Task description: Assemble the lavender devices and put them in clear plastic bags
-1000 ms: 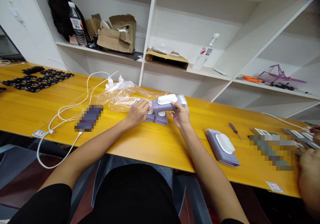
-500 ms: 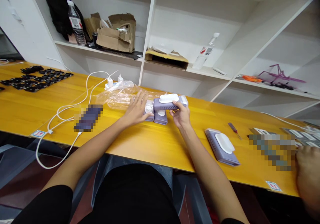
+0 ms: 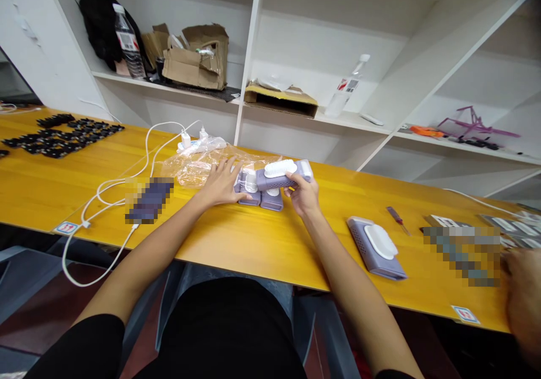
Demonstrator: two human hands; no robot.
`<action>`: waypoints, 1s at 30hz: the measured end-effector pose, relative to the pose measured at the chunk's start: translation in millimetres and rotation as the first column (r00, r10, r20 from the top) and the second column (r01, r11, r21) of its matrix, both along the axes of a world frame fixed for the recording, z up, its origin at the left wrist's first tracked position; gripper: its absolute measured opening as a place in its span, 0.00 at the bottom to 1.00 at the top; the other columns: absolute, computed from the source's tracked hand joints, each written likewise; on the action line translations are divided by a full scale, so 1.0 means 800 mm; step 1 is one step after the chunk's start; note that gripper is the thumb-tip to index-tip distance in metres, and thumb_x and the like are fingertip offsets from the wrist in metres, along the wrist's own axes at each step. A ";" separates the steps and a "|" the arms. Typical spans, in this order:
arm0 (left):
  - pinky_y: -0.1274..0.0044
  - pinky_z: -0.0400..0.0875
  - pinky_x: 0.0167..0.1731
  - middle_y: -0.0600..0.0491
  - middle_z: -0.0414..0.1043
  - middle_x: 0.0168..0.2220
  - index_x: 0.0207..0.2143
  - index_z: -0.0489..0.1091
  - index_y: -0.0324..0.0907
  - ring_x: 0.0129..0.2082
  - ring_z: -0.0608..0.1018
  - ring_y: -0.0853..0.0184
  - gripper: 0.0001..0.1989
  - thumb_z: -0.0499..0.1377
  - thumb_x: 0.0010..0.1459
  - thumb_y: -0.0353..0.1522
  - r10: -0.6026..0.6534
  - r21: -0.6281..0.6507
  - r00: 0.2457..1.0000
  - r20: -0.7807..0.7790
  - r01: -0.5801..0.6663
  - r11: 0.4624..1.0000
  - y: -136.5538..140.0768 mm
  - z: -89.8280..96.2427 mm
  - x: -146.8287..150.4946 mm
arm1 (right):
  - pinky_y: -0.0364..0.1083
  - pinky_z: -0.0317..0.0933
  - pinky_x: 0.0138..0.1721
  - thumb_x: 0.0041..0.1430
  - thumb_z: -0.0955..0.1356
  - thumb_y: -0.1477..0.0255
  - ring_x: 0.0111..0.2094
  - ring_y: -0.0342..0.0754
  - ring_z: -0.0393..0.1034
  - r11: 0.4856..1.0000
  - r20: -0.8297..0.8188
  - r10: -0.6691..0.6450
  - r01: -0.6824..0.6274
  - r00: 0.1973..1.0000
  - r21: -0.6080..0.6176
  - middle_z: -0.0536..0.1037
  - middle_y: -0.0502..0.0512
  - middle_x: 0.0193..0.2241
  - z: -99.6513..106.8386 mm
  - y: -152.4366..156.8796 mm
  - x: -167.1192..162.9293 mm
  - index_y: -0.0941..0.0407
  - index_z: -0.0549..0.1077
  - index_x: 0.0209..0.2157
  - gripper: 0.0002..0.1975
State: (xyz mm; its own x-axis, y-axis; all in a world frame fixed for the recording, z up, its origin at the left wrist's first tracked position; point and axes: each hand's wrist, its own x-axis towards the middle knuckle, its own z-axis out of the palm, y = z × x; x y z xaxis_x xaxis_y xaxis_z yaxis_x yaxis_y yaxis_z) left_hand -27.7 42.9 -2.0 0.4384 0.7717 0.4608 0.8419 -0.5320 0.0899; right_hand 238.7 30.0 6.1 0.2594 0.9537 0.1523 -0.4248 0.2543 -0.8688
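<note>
My right hand (image 3: pixel 305 195) grips a purple box-shaped device (image 3: pixel 270 182) with perforated sides and a white oval piece on its face. It is held tilted, above two similar devices on the table. One of these, the left purple device (image 3: pixel 249 197), has something clear and shiny over its white part. The other, the right purple device (image 3: pixel 271 201), is partly hidden under the held one. My left hand (image 3: pixel 220 184) is open, fingers spread, its thumb beside the left device; whether they touch I cannot tell. Behind that hand lies crumpled clear plastic wrap (image 3: pixel 186 168).
Another purple device (image 3: pixel 376 248) lies to the right, near a small screwdriver (image 3: pixel 397 220). A blurred-out phone (image 3: pixel 150 200) with a white cable (image 3: pixel 99 193) sits left. Several black parts (image 3: pixel 63 134) cover the far left. Another person's hand (image 3: pixel 524 277) is at the right edge.
My left hand has drawn back slightly to the left, showing more of the left device. The held device has shifted a little to the left with my right hand.
</note>
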 end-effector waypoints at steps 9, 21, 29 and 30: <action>0.32 0.40 0.70 0.29 0.44 0.80 0.80 0.45 0.41 0.80 0.46 0.29 0.66 0.71 0.51 0.62 -0.012 -0.176 1.000 -0.009 0.010 0.984 0.020 -0.002 -0.010 | 0.40 0.57 0.15 0.37 0.84 0.69 0.21 0.40 0.65 1.000 0.022 -0.002 0.003 1.000 -0.013 0.76 0.43 0.26 -0.003 0.001 -0.002 0.53 0.73 0.36 0.25; 0.33 0.48 0.69 0.29 0.59 0.74 0.79 0.48 0.46 0.73 0.62 0.32 0.66 0.74 0.48 0.60 -0.009 -0.207 1.000 0.017 0.012 0.978 0.022 0.000 -0.012 | 0.40 0.56 0.16 0.36 0.84 0.69 0.23 0.40 0.65 0.995 -0.013 0.092 -0.093 0.996 -0.044 0.75 0.45 0.26 0.001 -0.002 -0.004 0.54 0.75 0.33 0.22; 0.32 0.47 0.68 0.30 0.61 0.72 0.77 0.51 0.46 0.70 0.67 0.31 0.60 0.74 0.52 0.56 0.006 -0.128 0.999 0.053 0.001 0.992 0.009 0.012 -0.010 | 0.39 0.55 0.16 0.37 0.83 0.70 0.24 0.39 0.64 0.994 -0.057 0.109 -0.109 0.992 0.010 0.75 0.44 0.28 0.009 -0.006 0.000 0.54 0.74 0.34 0.22; 0.32 0.47 0.68 0.30 0.61 0.71 0.77 0.51 0.45 0.70 0.68 0.32 0.60 0.74 0.52 0.56 0.008 -0.112 0.998 0.056 -0.002 0.994 0.007 0.014 -0.009 | 0.39 0.55 0.16 0.37 0.83 0.71 0.24 0.39 0.64 0.995 -0.059 0.104 -0.103 0.993 0.018 0.75 0.44 0.28 0.010 -0.006 0.000 0.53 0.74 0.34 0.22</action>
